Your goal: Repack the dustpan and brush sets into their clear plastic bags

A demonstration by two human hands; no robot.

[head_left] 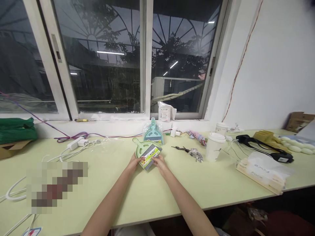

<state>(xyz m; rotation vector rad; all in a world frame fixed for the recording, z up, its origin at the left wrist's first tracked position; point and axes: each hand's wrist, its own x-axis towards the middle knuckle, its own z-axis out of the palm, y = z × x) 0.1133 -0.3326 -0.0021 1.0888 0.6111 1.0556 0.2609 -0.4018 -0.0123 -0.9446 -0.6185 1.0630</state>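
Both my hands grip a small green dustpan set (142,149), a mini dustpan with a grey-bristled brush and a yellow-green label across it. My left hand (133,163) holds its left edge, with the thumb over the front. On the lower right side, my right hand (160,162) has its fingers closed at the label. The handle points up and to the left. Just behind stands a stack of similar blue-green dustpans (153,131) in clear wrapping, leaning at the wall under the window.
White cups (215,147), keys (195,154), a black strapped device (264,147) and a tissue pack (262,173) lie to the right. Leftward are a power strip (77,143), white cables (16,196) and a pixelated patch. A screwdriver (81,120) rests on the sill.
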